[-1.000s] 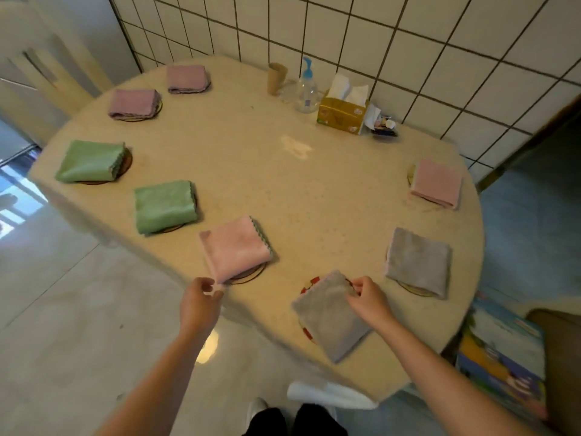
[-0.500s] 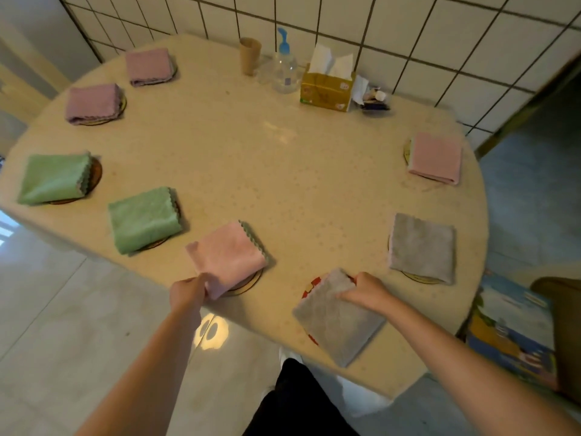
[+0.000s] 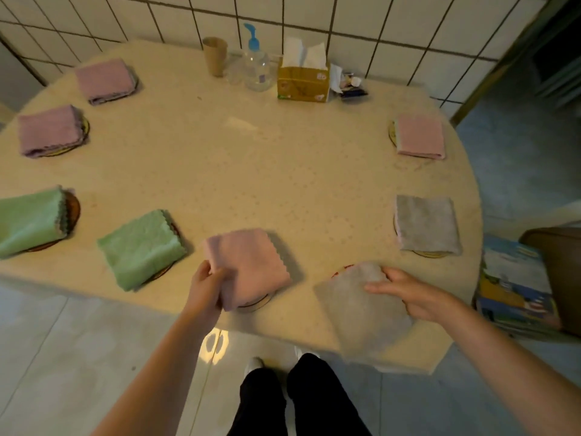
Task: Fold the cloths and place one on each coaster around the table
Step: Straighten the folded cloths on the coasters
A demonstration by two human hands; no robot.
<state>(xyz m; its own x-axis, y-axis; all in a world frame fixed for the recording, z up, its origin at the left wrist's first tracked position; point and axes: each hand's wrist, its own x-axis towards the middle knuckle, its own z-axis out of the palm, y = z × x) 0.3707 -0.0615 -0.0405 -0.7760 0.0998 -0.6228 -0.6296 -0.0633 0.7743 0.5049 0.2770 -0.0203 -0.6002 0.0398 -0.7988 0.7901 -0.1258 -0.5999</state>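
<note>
Folded cloths lie on coasters around a round beige table (image 3: 251, 171). My left hand (image 3: 206, 284) grips the near corner of a folded pink cloth (image 3: 251, 262), which covers a coaster (image 3: 256, 302) at the front edge. My right hand (image 3: 408, 294) rests on a folded grey cloth (image 3: 358, 309) that hides most of a red-rimmed coaster (image 3: 341, 272). Two green cloths (image 3: 141, 247) (image 3: 28, 220), two mauve cloths (image 3: 48, 130) (image 3: 105, 78), another pink cloth (image 3: 419, 136) and another grey cloth (image 3: 426, 223) each sit on a coaster.
At the table's far side by the tiled wall stand a brown cup (image 3: 215, 56), a pump bottle (image 3: 256, 66), a yellow tissue box (image 3: 303, 80) and small items (image 3: 352, 84). A colourful box (image 3: 515, 284) and a brown seat (image 3: 559, 272) are at the right. My legs (image 3: 295, 401) are below.
My left hand has reached up from the table edge and taken hold of the pink cloth's near corner. My right hand has slid over the grey cloth, turning it slightly. The view has shifted left.
</note>
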